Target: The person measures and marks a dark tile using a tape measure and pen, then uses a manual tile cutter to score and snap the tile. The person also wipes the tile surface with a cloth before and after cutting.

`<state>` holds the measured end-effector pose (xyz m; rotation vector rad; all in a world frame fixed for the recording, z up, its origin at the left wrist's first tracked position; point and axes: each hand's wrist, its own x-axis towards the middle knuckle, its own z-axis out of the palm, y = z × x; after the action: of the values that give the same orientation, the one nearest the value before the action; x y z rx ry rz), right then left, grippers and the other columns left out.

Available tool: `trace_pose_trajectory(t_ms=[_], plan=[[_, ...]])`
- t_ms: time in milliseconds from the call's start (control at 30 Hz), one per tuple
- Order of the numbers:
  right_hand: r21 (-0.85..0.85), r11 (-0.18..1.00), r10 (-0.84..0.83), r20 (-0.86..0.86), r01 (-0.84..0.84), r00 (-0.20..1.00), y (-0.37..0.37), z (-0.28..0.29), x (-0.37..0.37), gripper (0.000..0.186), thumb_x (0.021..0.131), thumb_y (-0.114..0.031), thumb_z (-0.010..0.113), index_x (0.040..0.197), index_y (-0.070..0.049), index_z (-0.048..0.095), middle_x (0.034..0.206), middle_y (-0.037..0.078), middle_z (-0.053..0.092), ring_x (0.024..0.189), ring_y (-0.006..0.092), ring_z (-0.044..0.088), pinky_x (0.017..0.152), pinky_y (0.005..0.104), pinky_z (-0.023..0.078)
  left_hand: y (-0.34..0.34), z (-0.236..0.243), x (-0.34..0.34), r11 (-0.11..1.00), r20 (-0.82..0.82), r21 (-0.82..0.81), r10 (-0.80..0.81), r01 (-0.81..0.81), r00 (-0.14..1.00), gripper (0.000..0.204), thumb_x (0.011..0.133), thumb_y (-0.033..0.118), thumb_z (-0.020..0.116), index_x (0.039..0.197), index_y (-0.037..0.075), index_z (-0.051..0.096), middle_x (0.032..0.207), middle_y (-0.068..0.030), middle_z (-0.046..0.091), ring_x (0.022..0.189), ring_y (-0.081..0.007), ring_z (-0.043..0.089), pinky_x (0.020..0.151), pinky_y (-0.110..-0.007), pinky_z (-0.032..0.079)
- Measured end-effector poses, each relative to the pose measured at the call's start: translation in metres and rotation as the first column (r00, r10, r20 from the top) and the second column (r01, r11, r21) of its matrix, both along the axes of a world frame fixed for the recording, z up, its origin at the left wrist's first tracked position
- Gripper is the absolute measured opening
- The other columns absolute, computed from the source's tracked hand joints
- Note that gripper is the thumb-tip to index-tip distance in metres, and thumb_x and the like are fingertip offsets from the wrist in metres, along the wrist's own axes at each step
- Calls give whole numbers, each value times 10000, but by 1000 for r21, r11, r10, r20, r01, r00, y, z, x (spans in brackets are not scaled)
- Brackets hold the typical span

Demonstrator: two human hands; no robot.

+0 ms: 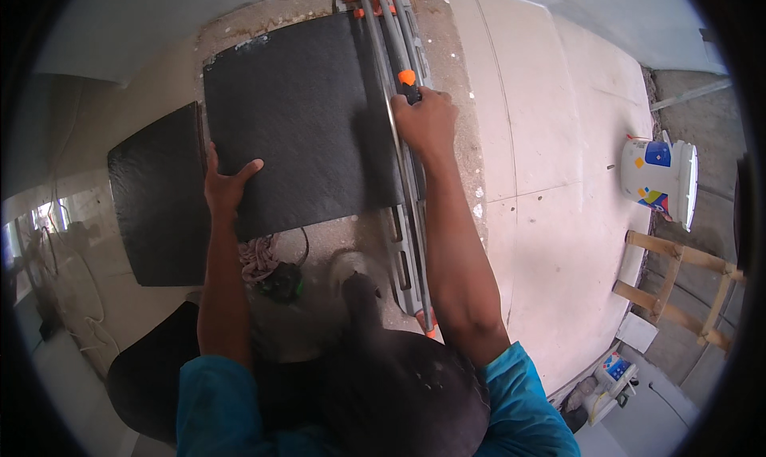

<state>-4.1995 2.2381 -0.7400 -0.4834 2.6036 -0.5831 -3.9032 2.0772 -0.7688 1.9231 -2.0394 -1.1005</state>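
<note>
A large dark slate-look tile (299, 114) lies flat on the bed of a manual tile cutter (399, 241) with steel rails and orange end fittings. My right hand (428, 126) is closed around the cutter's black handle (412, 94), which has an orange part, over the tile's right side. At the tile's left edge rests my left hand (225, 187), thumb spread out over the top surface and fingers stretched along the side. Its underside cannot be seen. Beside that hand, a second dark tile (159, 201) stands or lies to the left.
A crumpled cloth (259, 257) and a dark green-black tool (281, 281) lie below the tile, near my foot (351, 269). Pale boards (535, 138) cover the floor on the right. Beyond are a white bucket (658, 178), a wooden frame (670, 277) and another container (614, 369).
</note>
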Motion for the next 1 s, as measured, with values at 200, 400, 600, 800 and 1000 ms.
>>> trace_pose_trajectory(t_ms=[200,400,600,800,1000], plan=[[-262,965,60,292,20,955,-16,65,-21,559,832,-368,641,1156,87,618,1001,252,666,978,356,654,867,429,499,-45,-5,23,940,91,241,225,-241,970,1088,748,584,762,1506,-24,272,1473,-243,403,1342,-383,431,1080,-455,387],[-379,922,40,295,78,955,-16,50,-22,347,864,-302,640,930,39,637,735,54,571,587,108,516,508,261,389,-48,-6,19,849,-59,350,442,-396,895,873,926,643,492,1456,-40,375,1498,-243,370,1389,-384,357,1125,-532,271],[-404,914,63,258,48,964,-31,40,-3,352,859,-316,635,873,35,640,704,43,547,584,103,474,537,277,384,-61,17,49,817,-168,319,548,-481,819,838,967,606,443,1479,-48,327,1501,-226,385,1377,-371,386,1134,-511,276],[-423,906,92,263,29,960,-44,63,20,346,865,-311,627,913,31,652,735,44,568,652,128,503,601,295,414,-75,64,113,864,-154,104,504,-493,850,719,979,576,470,1259,-81,550,1166,-168,626,1024,-277,571,922,-450,449],[-336,936,-3,287,104,958,-124,139,83,282,939,-229,555,1099,-7,627,825,-16,571,696,87,487,622,264,414,-197,134,212,889,-129,169,448,-426,884,765,962,653,438,943,-84,642,788,-95,605,752,-194,496,687,-413,462]])
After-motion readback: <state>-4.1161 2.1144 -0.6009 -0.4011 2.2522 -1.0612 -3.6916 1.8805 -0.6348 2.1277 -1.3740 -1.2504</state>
